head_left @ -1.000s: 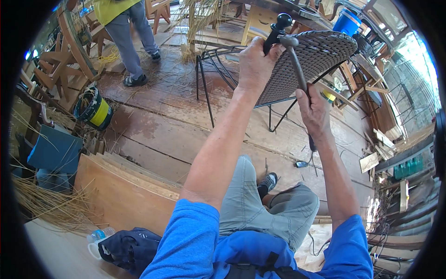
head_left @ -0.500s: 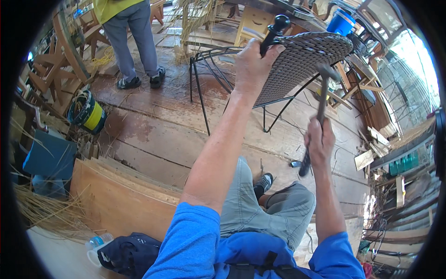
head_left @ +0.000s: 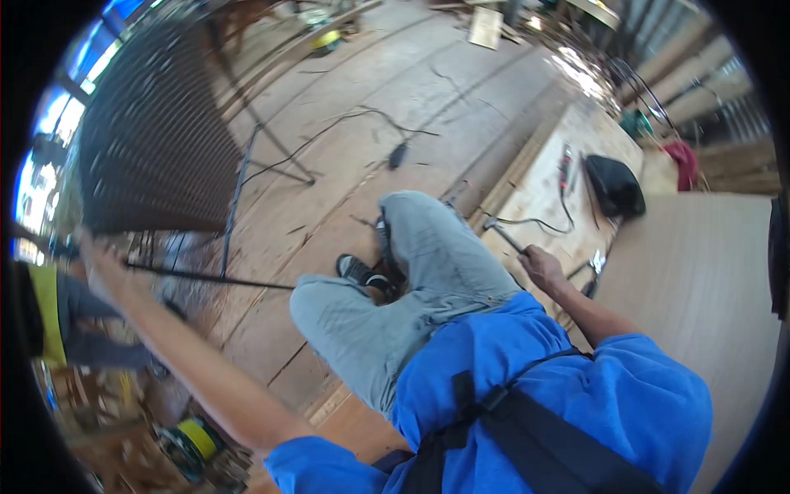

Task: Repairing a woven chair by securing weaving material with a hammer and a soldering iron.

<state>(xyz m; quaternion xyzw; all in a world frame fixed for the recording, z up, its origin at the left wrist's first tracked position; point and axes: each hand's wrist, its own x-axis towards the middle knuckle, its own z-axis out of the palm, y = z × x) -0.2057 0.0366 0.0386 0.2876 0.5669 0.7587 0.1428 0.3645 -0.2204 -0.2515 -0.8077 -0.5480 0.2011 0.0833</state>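
Your right hand (head_left: 543,267)'s wrapped round the grey-headed, dark-handled hammer (head_left: 508,239), shaft slanting forward-left near the pale wooden board (head_left: 539,193). The dark brown woven chair (head_left: 156,140)'s way over left, nearer your blurry left hand (head_left: 105,270) at its lower edge; can't tell if that's gripping.

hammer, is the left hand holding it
No, the right hand is wrapped around the hammer, well away from the left hand.
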